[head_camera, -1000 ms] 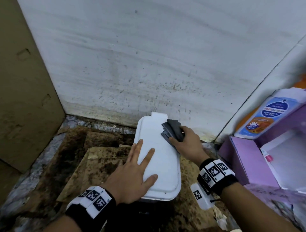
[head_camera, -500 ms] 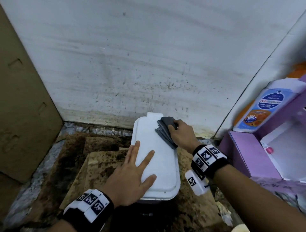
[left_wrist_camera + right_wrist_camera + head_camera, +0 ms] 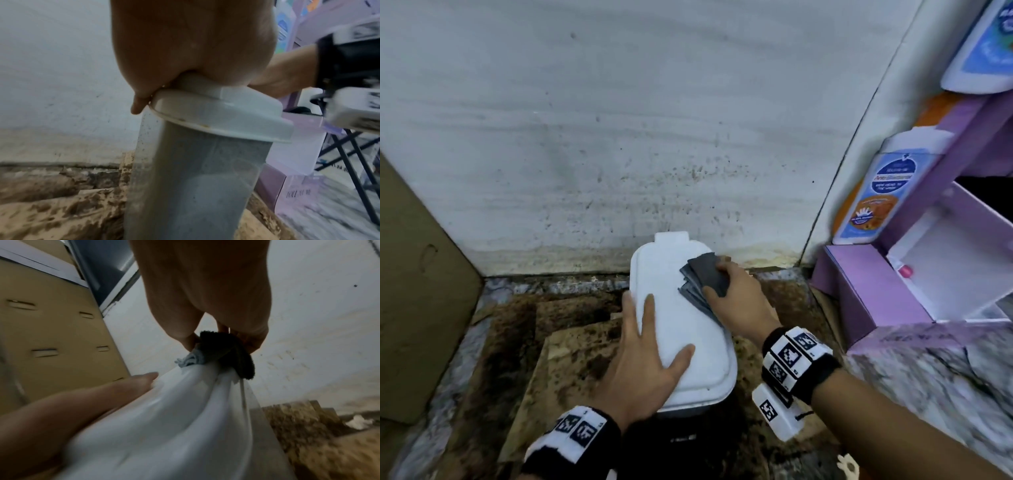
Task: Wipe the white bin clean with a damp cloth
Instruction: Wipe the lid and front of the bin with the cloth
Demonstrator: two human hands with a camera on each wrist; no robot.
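Both hands on white bin (image 3: 685,329) lid, as 0.5 s ago. R hand (image 3: 736,301) w/ folded grey cloth (image 3: 703,284) pinched, shifted slightly toward near end. L hand (image 3: 647,356) flat, fingers spread, unchanged. Bin upright by wall; contents hidden. Purple box (image 3: 876,291) open at right.

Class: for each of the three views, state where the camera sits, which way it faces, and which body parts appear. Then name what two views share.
Head: worn high, facing down at the bin lid, cloth, left hand and right hand.
Left wrist: low beside the bin, facing along the palm on the lid's near end; right wrist shows behind.
Right wrist: faces along the fingers gripping the cloth; left fingers rest on the lid.
Shared: lid, both hands.
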